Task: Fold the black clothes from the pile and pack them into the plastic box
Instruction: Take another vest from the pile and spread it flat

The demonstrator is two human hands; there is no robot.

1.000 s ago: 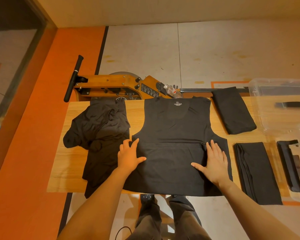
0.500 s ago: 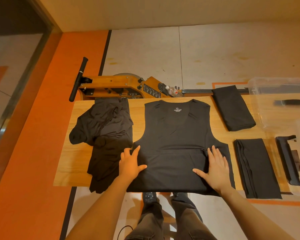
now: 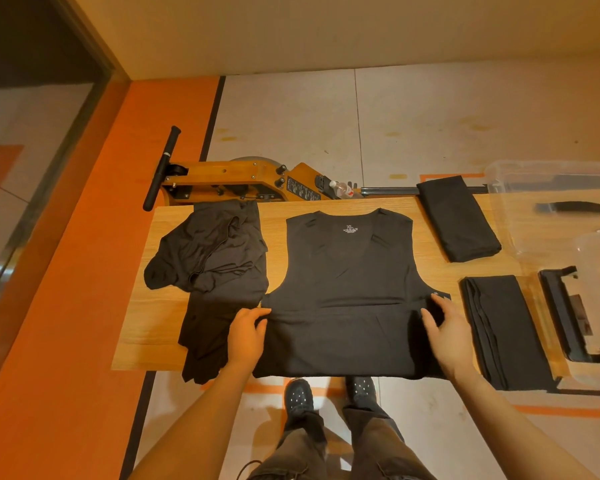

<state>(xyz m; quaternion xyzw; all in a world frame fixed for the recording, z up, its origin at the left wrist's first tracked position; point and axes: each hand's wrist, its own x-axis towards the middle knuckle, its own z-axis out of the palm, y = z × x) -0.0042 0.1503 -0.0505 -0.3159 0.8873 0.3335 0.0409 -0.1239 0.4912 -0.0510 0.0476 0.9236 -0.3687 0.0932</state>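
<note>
Head view: looking straight down on a wooden table (image 3: 326,205) with black laundry across it.
Spread garment: one black sleeveless top (image 3: 350,292), laid flat at table centre, neck opening away from the person, size label showing; its lower hem looks doubled up toward the chest, leaving a crease line across the middle.
Left hand (image 3: 247,332): at the top's left edge, fingers curled onto the fabric, pinching the side seam, and there's the grip.
Right hand (image 3: 445,327): at the top's right edge, fingers bent around the cloth, thumb on top, holding that side too.
Hands counted: two, both on the same garment, one at each side.
Unfolded pile (image 3: 215,271): one crumpled heap to the left, just beside the spread top; how many pieces are in it I cannot tell.
Folded pieces: two, a far folded piece (image 3: 459,220) at the back right corner and a near folded piece (image 3: 503,332) at the front right, lying apart.
Plastic box (image 3: 561,188): one clear box at the far right edge of the table, partly out of frame.
Box lid (image 3: 575,320): one clear lid with black clips, beside the near folded piece.
Behind the table: one wooden rowing machine (image 3: 243,181) on the floor.
</note>
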